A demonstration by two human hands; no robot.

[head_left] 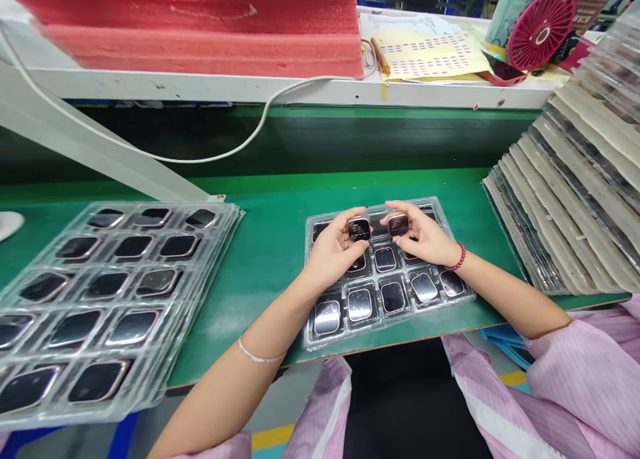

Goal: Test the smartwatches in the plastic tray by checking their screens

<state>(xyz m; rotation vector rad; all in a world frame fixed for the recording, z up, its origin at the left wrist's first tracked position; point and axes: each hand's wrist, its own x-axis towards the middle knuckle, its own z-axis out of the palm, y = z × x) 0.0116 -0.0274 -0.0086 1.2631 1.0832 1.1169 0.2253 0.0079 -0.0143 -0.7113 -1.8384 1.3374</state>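
Note:
My left hand (343, 242) grips a square watch case with a dark glass face (359, 229) between thumb and fingers. In my right hand (420, 232) is a second, similar watch case (399, 224), pinched at its edges. Both are held up over a clear plastic tray (315, 342) on the green bench. Rows of pockets in this tray hold more dark-faced watch cases, such as one watch case (393, 296) in the front row. My hands hide part of the tray's back rows.
A stack of filled clear trays (200, 292) stands at left, beside a slanted white bracket (125, 146). On the right leans a tall pile of trays with pale sheets (565, 199). The shelf above carries red foam (200, 39), papers (430, 52) and a pink fan (543, 29). A white cable (215, 158) droops below it.

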